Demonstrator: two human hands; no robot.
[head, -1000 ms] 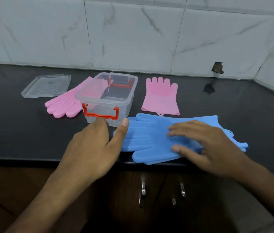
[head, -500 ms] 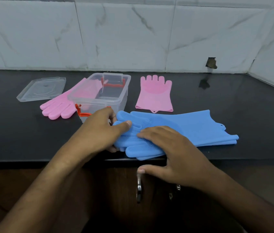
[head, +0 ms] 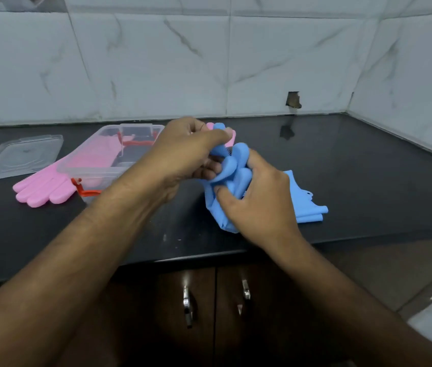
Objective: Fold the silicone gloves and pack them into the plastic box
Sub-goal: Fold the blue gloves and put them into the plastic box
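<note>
now | both hands' grip holding blue gloves [head: 232,178] bunched | cuffs on counter [head: 368,181]

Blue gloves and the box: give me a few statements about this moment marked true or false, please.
1. Both hands grip the blue gloves. True: the left hand and the right hand hold the finger end.
2. The blue gloves lie wholly flat. False: the finger end is lifted and bent over; only the cuffs rest on the counter.
3. The lid is on the box. False: it lies on the counter beside the open box.
4. A pink glove lies next to the box. True.
</note>
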